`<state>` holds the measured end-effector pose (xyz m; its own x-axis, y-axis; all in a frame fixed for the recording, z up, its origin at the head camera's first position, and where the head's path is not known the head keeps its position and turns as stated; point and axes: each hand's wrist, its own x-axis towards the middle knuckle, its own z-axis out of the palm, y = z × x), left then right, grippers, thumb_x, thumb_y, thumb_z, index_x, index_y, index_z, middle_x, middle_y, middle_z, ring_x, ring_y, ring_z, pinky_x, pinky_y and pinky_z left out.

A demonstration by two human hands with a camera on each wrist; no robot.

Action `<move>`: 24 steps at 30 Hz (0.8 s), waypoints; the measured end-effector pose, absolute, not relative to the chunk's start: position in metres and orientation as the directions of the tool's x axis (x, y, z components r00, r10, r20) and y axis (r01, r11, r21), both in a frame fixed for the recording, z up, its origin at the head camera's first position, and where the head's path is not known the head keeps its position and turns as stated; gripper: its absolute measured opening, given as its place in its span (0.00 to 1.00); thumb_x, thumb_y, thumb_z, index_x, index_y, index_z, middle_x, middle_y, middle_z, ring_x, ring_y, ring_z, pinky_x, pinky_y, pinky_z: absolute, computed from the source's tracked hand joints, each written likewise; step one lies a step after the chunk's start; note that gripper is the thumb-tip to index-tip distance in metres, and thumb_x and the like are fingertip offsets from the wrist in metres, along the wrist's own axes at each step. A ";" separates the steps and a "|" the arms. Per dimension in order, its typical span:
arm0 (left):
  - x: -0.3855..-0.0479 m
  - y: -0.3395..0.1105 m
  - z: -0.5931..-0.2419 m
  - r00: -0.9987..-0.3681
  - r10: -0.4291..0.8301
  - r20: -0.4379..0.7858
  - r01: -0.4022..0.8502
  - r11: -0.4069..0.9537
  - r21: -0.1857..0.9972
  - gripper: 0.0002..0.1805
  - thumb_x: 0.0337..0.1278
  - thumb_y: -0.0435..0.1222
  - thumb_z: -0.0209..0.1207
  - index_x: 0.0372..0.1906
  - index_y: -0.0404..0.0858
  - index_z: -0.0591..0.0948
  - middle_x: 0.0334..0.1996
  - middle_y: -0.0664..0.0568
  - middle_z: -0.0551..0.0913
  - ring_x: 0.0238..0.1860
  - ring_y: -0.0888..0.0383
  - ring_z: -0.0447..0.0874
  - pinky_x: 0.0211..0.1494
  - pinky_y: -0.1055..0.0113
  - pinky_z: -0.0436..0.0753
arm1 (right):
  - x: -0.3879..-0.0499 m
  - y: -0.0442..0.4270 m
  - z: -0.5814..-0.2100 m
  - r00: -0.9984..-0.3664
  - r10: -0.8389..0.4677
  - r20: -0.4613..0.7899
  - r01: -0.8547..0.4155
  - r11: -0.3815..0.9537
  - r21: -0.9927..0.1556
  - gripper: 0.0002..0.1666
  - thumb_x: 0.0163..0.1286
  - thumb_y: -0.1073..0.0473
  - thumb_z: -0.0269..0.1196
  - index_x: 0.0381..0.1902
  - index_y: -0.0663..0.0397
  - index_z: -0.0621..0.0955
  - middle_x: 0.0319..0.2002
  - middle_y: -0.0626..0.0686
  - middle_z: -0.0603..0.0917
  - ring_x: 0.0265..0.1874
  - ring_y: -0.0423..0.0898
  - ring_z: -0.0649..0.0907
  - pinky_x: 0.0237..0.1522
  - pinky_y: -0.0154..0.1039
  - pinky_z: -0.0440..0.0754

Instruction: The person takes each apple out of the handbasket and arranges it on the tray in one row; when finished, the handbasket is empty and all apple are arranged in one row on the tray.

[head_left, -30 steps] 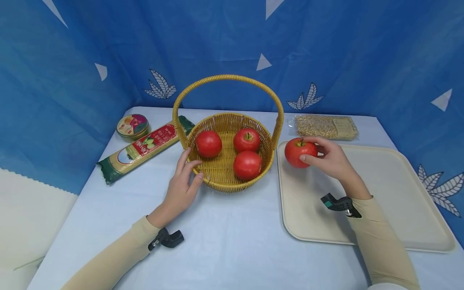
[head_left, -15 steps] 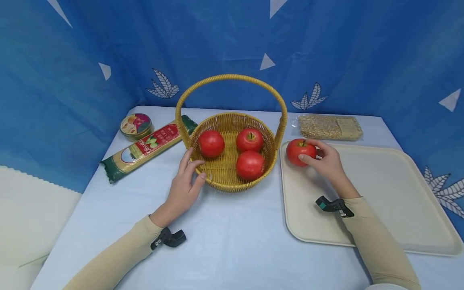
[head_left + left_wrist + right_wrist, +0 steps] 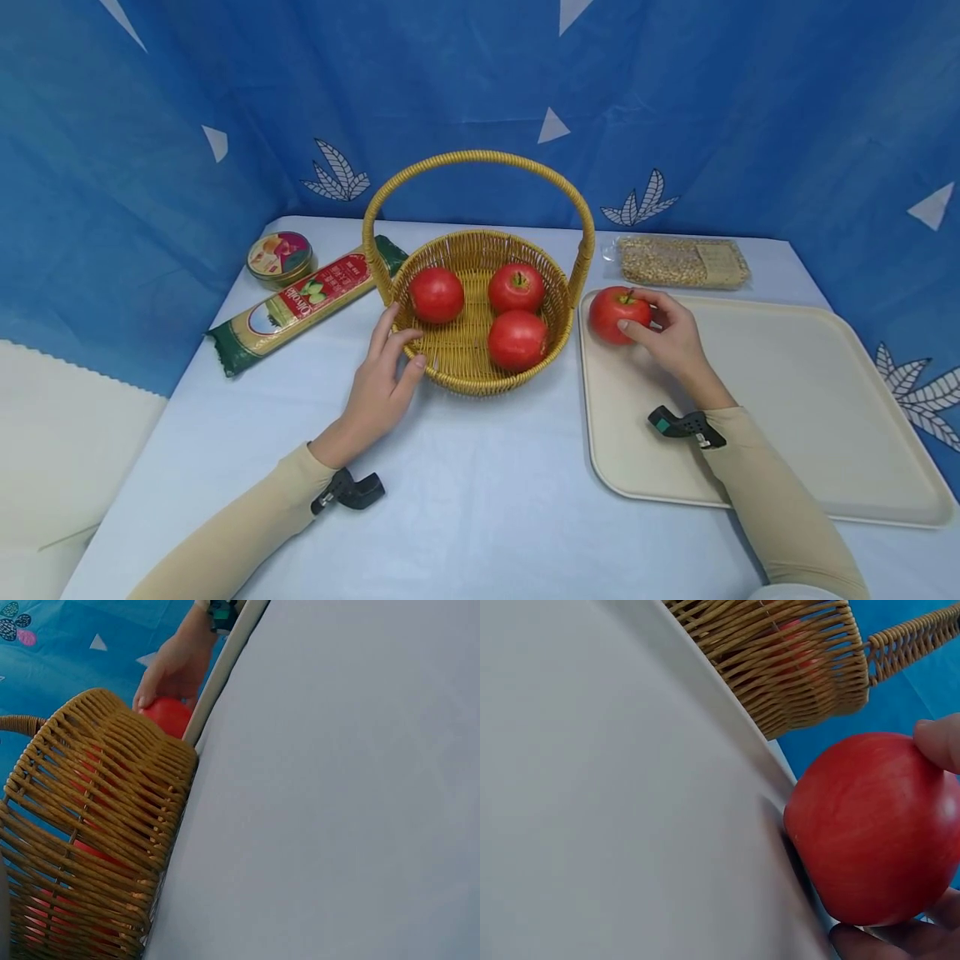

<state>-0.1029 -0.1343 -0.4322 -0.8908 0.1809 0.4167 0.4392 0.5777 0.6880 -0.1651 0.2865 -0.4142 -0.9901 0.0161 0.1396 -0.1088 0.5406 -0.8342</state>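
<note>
Here, the right grip [image 3: 672, 336] pinches 1 apple [image 3: 613, 315]; the basket [image 3: 480, 387] holds 3.

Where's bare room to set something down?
Free: pale tablecloth between the left hand, round yellow wicker basket and beige rectangular tray; the tray's right side. Crowded: its far left corner, where the right hand grips a red apple.
</note>
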 end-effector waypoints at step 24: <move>-0.104 -0.135 -0.433 -0.890 0.177 0.421 0.440 0.579 0.686 0.19 0.72 0.40 0.54 0.61 0.35 0.76 0.81 0.39 0.55 0.74 0.35 0.66 0.60 0.37 0.79 | -0.163 0.284 -0.415 -0.986 0.041 0.162 -0.119 0.509 -0.853 0.33 0.70 0.59 0.67 0.70 0.60 0.72 0.68 0.61 0.77 0.52 0.29 0.75 0.52 0.18 0.73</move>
<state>-0.1036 -0.1349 -0.4326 -0.8897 0.1765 0.4211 0.4398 0.5791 0.6864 -0.1626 0.2839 -0.4152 -0.9859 0.0414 0.1623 -0.1190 0.5087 -0.8527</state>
